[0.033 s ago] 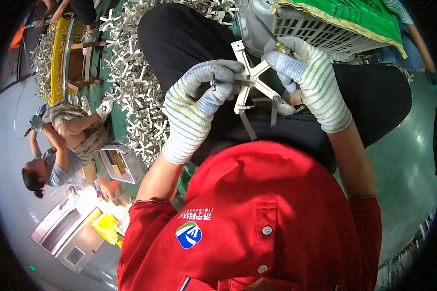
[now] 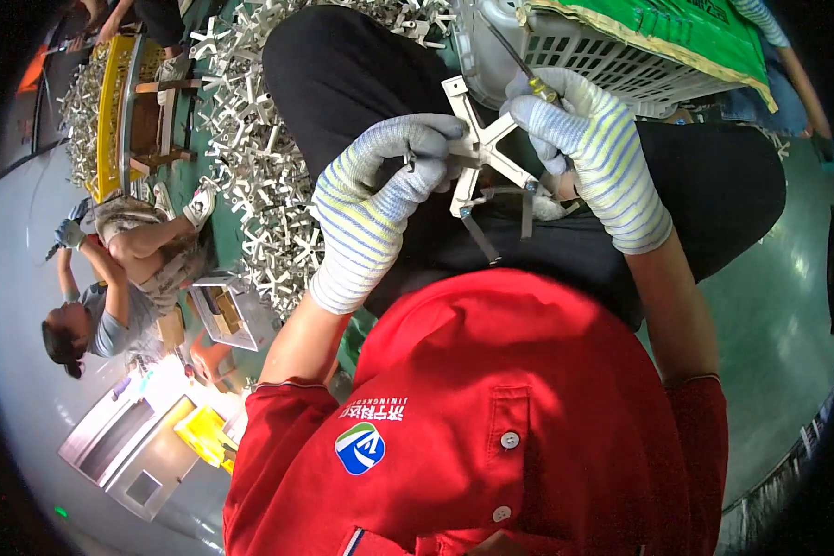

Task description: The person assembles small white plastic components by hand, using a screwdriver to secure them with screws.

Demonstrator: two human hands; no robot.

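My left hand (image 2: 389, 171), in a striped knit glove, pinches one arm of an off-white star-shaped bracket (image 2: 482, 144) between thumb and fingers. Two thin grey strips hang from the bracket's lower arms: one slanting strip (image 2: 479, 237) and one nearly upright strip (image 2: 527, 213). Gloved in the same way, my right hand (image 2: 588, 139) is closed around a screwdriver (image 2: 541, 90) with a yellowish handle, its shaft pointing up and away to the left. The right fingertips are close beside the bracket's upper right arm; whether they touch it I cannot tell.
A large heap of similar white brackets (image 2: 259, 167) covers the floor at left. A white slotted basket (image 2: 602, 65) with a green sack (image 2: 667, 32) stands at the far right. Another person (image 2: 111, 306) sits at left near a grey bin (image 2: 236, 315); a yellow crate (image 2: 116, 120) lies beyond.
The two strips hanging from the bracket have swung a little to the right. The bracket has tilted slightly; both hands have stayed almost in place.
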